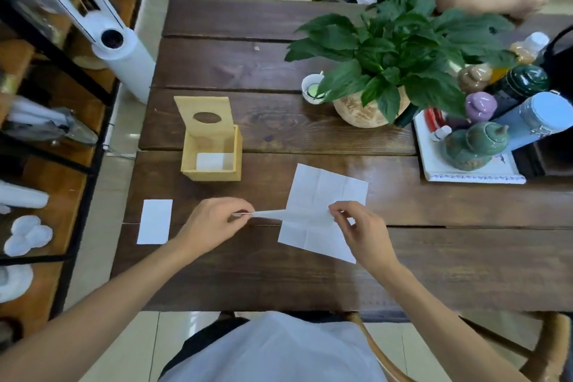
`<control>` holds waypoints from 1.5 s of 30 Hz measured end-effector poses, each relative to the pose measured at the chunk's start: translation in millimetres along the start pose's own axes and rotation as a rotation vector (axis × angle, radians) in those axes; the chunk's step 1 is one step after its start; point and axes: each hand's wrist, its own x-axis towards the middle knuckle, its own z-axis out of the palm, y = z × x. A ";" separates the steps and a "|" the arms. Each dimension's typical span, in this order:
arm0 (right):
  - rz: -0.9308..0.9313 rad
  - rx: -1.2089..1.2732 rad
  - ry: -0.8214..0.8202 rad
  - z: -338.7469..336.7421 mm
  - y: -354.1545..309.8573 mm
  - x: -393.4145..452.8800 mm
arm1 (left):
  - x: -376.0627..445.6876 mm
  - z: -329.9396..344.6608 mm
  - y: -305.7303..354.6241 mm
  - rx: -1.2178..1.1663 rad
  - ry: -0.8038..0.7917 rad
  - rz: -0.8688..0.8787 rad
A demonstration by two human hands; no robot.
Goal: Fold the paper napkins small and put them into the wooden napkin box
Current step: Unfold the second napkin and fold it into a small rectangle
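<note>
A white paper napkin (322, 192) lies unfolded on the dark wooden table (248, 71), creased into squares. My left hand (217, 223) pinches its lifted left corner and pulls it leftward. My right hand (356, 226) pinches the napkin near its middle right. The wooden napkin box (212, 150) stands behind my left hand with its lid tipped up; one folded napkin (214, 161) lies inside. Another folded napkin (155, 221) rests flat on the table to the left of my left hand.
A potted plant (400, 49) and a small white cup (313, 88) stand at the back right. A white tray (471, 175) with teapots and bottles fills the right side. Another person sits across the table. Shelving runs along the left.
</note>
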 end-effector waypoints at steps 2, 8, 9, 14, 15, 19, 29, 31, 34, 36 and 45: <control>0.024 0.049 -0.052 10.8 -18.1 -3.1 | -24.2 -13.6 -14.1 -0.063 -0.001 -0.043; 0.029 0.131 -0.208 50.7 -63.7 -9.3 | -80.0 -42.4 -52.6 -0.216 0.000 -0.194; 0.022 0.125 -0.215 58.5 -68.6 -8.6 | -85.9 -44.6 -59.1 -0.227 0.010 -0.213; 0.010 0.043 -0.226 94.4 -86.4 -6.9 | -101.5 -46.2 -81.2 -0.160 -0.012 -0.201; 0.024 0.036 -0.225 99.9 -87.8 -8.0 | -103.7 -45.3 -84.4 -0.138 -0.030 -0.184; 0.007 -0.032 -0.269 118.7 -88.9 -22.2 | -120.1 -32.9 -104.9 -0.020 -0.089 -0.091; 0.219 -0.211 -0.228 172.7 -98.9 -58.1 | -153.9 8.1 -141.1 0.257 -0.190 0.051; 0.291 -0.109 -0.188 185.3 -110.0 -56.1 | -154.2 9.9 -144.1 0.287 -0.181 0.042; 0.384 -0.008 -0.175 204.0 -129.3 -49.0 | -152.7 9.8 -146.7 0.307 -0.187 0.050; 0.422 0.003 -0.156 215.2 -143.9 -44.5 | -151.0 8.4 -146.9 0.303 -0.182 0.064; 0.493 -0.093 -0.095 249.1 -178.5 -36.4 | -155.1 3.3 -161.0 0.269 -0.204 0.095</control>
